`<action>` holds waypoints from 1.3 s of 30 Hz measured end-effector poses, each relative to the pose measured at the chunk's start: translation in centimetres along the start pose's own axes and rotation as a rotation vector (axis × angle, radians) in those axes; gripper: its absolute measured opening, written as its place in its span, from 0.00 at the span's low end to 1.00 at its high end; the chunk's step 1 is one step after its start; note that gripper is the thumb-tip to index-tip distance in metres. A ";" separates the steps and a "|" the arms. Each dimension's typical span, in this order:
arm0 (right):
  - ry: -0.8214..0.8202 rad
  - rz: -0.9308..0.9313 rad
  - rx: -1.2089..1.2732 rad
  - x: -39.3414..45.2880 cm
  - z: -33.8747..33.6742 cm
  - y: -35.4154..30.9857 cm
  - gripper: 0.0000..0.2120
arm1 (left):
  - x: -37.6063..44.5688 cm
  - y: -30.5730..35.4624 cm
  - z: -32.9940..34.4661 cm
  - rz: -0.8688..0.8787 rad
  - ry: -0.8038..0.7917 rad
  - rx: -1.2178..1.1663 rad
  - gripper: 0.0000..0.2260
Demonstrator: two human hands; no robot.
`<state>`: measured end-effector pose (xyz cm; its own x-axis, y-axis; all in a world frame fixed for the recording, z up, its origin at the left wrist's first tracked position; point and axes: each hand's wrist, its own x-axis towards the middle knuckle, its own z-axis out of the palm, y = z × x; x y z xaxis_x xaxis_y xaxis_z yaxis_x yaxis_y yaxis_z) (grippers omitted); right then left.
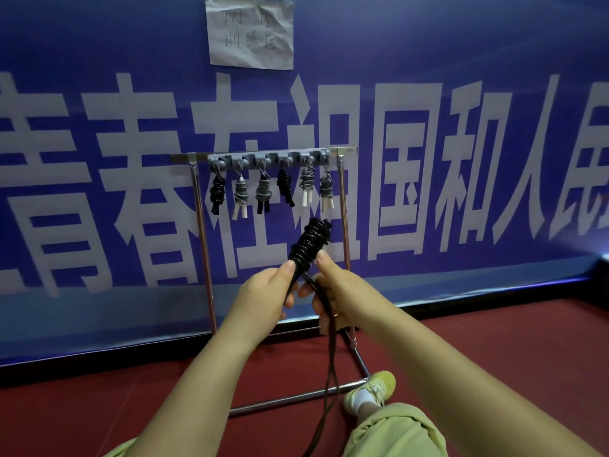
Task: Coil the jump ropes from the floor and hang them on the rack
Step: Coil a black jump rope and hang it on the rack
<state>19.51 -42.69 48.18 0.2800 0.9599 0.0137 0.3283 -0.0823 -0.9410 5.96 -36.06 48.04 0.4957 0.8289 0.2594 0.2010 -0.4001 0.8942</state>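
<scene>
Six coiled jump ropes (268, 191) are hung on the rack (263, 155); a seventh, black jump rope (308, 247) is gripped by the left hand (265, 290) and pinched by the right hand (333, 291).

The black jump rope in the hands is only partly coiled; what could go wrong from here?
1. A long loose tail hangs from the black jump rope toward the floor near the shoe and the rack base bar; it might snag.
2. The left hand and right hand grip below the coils, so the upper turns could loosen.
3. All six hooks appear occupied by hung ropes, so a free spot may be missing.
</scene>
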 end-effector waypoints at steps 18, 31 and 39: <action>-0.101 -0.301 0.195 -1.7 -0.9 -0.5 0.22 | -0.9 1.0 -2.0 -0.218 -0.651 -0.556 0.31; 0.090 -0.229 -0.264 -1.1 -0.4 -0.3 0.27 | -1.5 1.6 0.8 -0.164 -0.384 -0.220 0.25; -0.062 -0.024 -0.202 -0.1 -1.0 0.9 0.31 | -0.3 0.3 -0.5 0.001 -0.104 0.354 0.28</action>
<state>20.68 -43.11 47.62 0.2157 0.9764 0.0084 0.5103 -0.1053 -0.8535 5.43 -36.23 48.46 0.5755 0.7917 0.2052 0.4714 -0.5261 0.7078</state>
